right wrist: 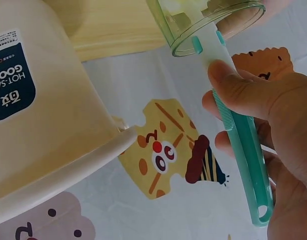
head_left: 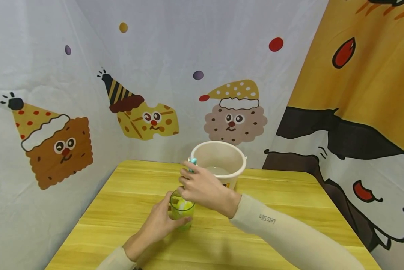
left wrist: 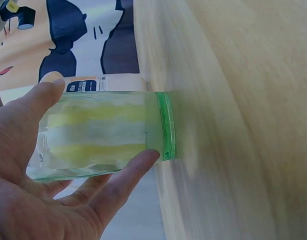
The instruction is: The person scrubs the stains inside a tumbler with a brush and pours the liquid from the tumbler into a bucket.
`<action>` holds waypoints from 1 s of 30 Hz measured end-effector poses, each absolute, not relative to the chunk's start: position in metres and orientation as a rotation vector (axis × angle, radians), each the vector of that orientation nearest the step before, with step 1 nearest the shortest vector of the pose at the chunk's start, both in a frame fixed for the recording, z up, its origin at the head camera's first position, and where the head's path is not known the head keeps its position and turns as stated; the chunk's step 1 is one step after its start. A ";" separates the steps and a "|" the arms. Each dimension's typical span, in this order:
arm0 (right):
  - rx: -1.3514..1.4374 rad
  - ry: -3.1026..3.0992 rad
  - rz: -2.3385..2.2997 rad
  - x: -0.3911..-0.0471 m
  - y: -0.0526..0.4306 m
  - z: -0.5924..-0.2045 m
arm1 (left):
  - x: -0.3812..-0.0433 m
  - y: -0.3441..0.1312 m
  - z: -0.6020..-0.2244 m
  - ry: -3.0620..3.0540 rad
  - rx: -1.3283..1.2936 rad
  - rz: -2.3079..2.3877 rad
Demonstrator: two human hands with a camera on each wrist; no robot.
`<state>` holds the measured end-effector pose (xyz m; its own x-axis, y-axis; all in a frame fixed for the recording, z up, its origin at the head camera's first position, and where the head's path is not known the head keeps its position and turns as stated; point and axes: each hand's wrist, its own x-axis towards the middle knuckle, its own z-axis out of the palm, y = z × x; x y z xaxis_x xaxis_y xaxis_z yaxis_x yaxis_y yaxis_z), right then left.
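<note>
My left hand grips a clear green-tinted drinking glass, thumb on one side and fingers on the other. The glass is upright, its base at or very near the wooden tabletop. In the right wrist view, my right hand holds the teal handle of a sponge bottle brush, with the thumb pressed along it. Through the glass wall in the left wrist view shows the brush's yellow-and-white striped sponge head. From the head view, the handle points up out of the glass, mostly hidden by my right hand.
A cream bucket stands just beyond my right hand, towards the back of the table. Some liquid seems to lie in its bottom. Behind the table hangs a cloth backdrop with cartoon prints.
</note>
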<state>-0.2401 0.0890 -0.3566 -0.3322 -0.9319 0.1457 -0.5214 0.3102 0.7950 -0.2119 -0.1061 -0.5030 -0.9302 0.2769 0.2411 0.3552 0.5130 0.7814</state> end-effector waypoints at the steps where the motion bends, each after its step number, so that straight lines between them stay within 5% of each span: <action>1: 1.282 -1.973 -0.866 -0.240 0.089 -0.357 | -0.212 -0.106 -0.503 -2.660 -0.553 -1.399; 30: 1.328 -2.032 -0.926 -0.237 0.079 -0.365 | -0.212 -0.103 -0.499 -2.680 -0.500 -1.343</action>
<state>-0.2370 0.0794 -0.3646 -0.3708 -0.9263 0.0669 -0.5574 0.2796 0.7817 -0.2116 -0.1029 -0.4991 -0.9408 0.2442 0.2351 0.3345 0.5566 0.7604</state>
